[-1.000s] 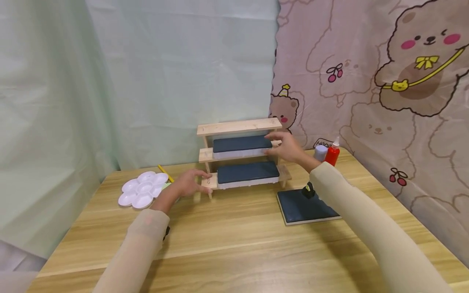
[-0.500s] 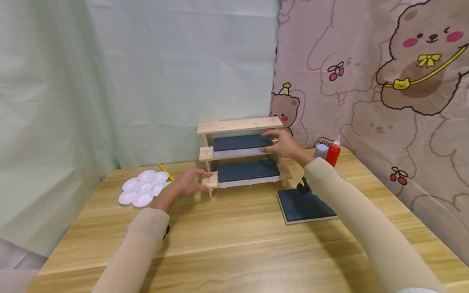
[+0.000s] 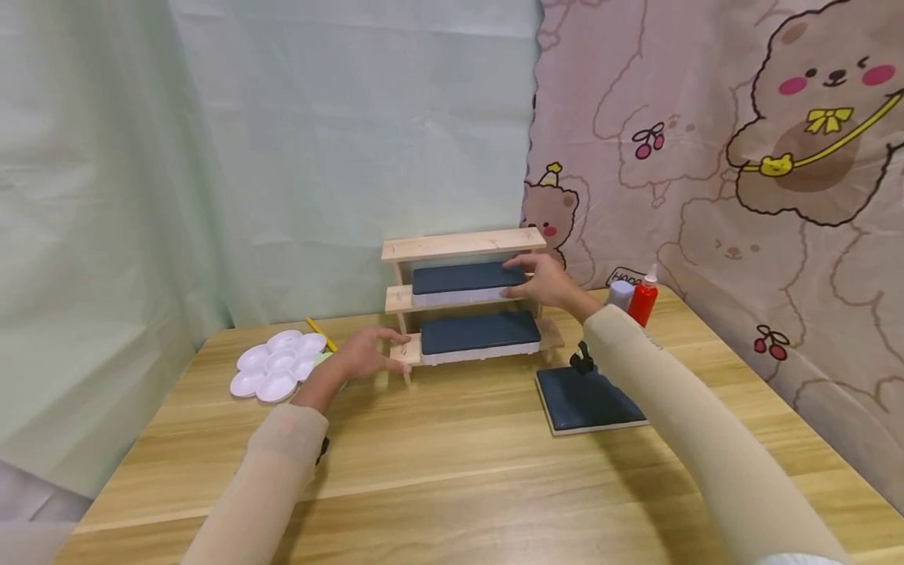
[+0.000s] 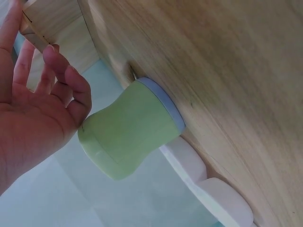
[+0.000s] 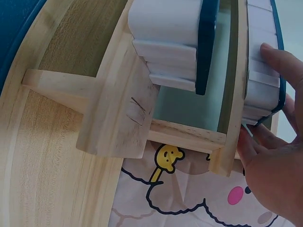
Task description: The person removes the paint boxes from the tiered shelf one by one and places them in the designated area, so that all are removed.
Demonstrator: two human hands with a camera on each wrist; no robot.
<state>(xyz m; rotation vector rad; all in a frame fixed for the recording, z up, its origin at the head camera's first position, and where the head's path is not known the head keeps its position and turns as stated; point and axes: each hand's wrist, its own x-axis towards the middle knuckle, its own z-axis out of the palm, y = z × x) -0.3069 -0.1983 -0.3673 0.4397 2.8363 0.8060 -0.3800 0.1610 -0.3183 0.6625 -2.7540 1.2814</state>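
A three-tier wooden shelf (image 3: pixel 463 245) stands at the back of the table. White boxes with dark blue tops lie on its middle tier (image 3: pixel 397 298) and bottom tier. My left hand (image 3: pixel 362 355) holds the left end of the bottom tier; in the left wrist view, curled fingers of that hand (image 4: pixel 38 111) meet the wood (image 4: pixel 54 21). With fingers above and thumb in front, my right hand (image 3: pixel 551 282) grips the right end of the upper box (image 3: pixel 459 295). The right wrist view shows this hand (image 5: pixel 279 165) against the box side (image 5: pixel 260 71), beside the lower box (image 5: pixel 165 23).
A white flower-shaped palette (image 3: pixel 277 365) and a yellow stick (image 3: pixel 321 333) lie at left, near a green container (image 4: pixel 130 130). At right are a dark blue flat panel (image 3: pixel 586 399), a red bottle (image 3: pixel 642 302) and a pale-capped container (image 3: pixel 620 293). Curtains hang behind.
My right hand has shifted slightly left along the upper box, its thumb now at the front face. My left hand and the shelf have hardly moved.
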